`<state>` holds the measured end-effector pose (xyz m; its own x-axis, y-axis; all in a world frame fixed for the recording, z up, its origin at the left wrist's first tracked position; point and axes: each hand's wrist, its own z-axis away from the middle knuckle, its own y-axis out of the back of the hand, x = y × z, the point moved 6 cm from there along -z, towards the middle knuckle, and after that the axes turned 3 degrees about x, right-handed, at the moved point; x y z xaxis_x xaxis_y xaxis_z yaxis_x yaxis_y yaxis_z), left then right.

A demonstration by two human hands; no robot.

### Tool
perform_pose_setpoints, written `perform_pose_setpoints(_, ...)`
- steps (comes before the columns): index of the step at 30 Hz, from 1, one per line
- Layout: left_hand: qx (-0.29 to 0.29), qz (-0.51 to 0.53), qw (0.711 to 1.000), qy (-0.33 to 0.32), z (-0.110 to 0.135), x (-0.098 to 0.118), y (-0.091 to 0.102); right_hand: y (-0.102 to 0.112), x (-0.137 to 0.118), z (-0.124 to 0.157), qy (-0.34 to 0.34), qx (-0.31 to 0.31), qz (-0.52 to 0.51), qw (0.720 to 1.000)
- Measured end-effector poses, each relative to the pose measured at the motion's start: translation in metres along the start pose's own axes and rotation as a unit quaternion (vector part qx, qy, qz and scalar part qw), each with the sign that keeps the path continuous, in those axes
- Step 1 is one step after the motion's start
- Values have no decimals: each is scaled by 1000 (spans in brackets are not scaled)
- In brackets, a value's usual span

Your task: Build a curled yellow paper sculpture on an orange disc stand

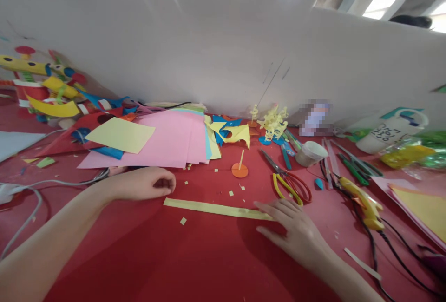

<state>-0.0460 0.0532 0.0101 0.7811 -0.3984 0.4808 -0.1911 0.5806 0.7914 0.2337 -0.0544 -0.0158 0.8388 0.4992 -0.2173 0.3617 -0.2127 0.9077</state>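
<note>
pale yellow strip [212,208] and black-lettered white container [378,138]

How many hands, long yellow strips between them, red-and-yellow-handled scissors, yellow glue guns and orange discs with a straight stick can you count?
Left hand and right hand: 2
Long yellow strip: 1
Red-and-yellow-handled scissors: 1 pair
Yellow glue gun: 1
Orange disc with a straight stick: 1
Total: 6

my left forearm [69,220]: one, bare, slanting up from the lower left. my left hand [149,183]: one, loosely curled, a hollow visible inside. my right forearm [343,269]: one, bare, from the lower right. my right hand [294,223]: one, palm down, digits extended.
</note>
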Motion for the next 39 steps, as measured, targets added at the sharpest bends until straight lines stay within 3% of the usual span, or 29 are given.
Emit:
perform_pose_setpoints(4,80,31,996,-35,-7,18,-1,-3,-19,-28,-17,-12,-69,997)
perform_pose_setpoints(7,35,38,996,-69,-9,37,-19,-14,-29,-46,-19,-50,-102,993)
perform_pose_setpoints(10,31,24,996,-84,-10,47,-32,-24,-33,-56,-12,-78,-137,987)
perform_pose_setpoints(14,27,32,993,-111,-11,46,-34,-21,-35,-54,-8,-74,-205,976)
perform_pose_setpoints(17,2,150,981,-119,-14,38,-27,-14,-32,-48,-53,-82,-286,953)
perform_pose_setpoints(19,14,336,936,-100,-17,28,-21,-13,-28,-45,-114,-91,-390,909)
perform_pose_setpoints(20,32,445,891,-88,-19,22,-19,-15,-26,-44,-147,-92,-456,873)
perform_pose_setpoints(22,46,624,777,-68,-23,16,-22,-20,-24,-43,-207,-74,-586,780)
perform_pose_setpoints(24,18,710,700,-74,-25,24,-35,-31,-24,-42,-260,-43,-681,684)
perform_pose_setpoints(25,4,724,685,-81,-26,31,-42,-38,-24,-42,-283,-29,-709,646)
perform_pose_setpoints(27,1,715,693,-94,-27,48,-56,-50,-27,-42,-316,-14,-732,604)
perform_pose_setpoints(29,29,687,722,-77,-28,60,-68,-57,-29,-42,-325,-10,-726,606)
perform_pose_setpoints(31,84,677,730,-41,-30,64,-75,-57,-31,-45,-306,2,-704,641)
perform_pose_setpoints(35,165,687,708,-3,-34,60,-78,-50,-37,-49,-248,11,-643,725)
perform_pose_setpoints(39,204,700,683,40,-35,50,-79,-54,-43,-49,-237,-4,-610,756)
